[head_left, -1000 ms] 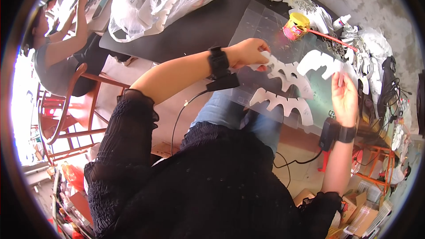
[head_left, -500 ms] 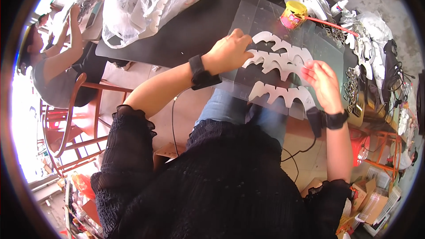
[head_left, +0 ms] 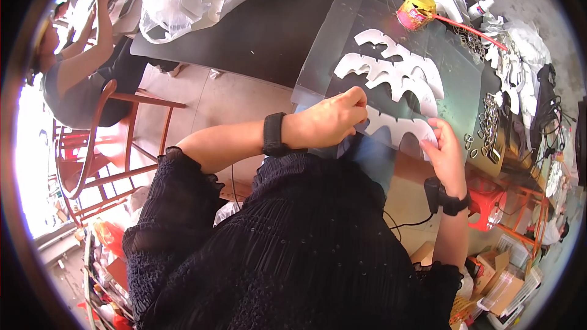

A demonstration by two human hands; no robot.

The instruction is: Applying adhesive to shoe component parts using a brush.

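Observation:
A curved white piece with a scalloped edge (head_left: 394, 127) lies at the near edge of the clear sheet (head_left: 318, 55). My left hand (head_left: 327, 121) is closed over its left end, fingertips pinched together; what they pinch is hidden. At the other end, my right hand (head_left: 448, 156) has thumb and fingers closed on the tip of the same piece. Beyond it rest two similar pieces, a middle white piece (head_left: 382, 70) and a far white piece (head_left: 422, 64), overlapping toward the right.
A yellow-topped tin (head_left: 416, 11) with a red stick (head_left: 468, 32) stands at the far right. Metal rings (head_left: 488, 125) lie right of the sheet. A plastic bag (head_left: 183, 6) of white pieces sits far left. Beyond a wooden chair (head_left: 122, 140), another person (head_left: 79, 95) works.
My left hand has come nearer, from the far pieces to the left end of the nearest one. The right hand has also drawn nearer and closed on its right end. The view has shifted slightly.

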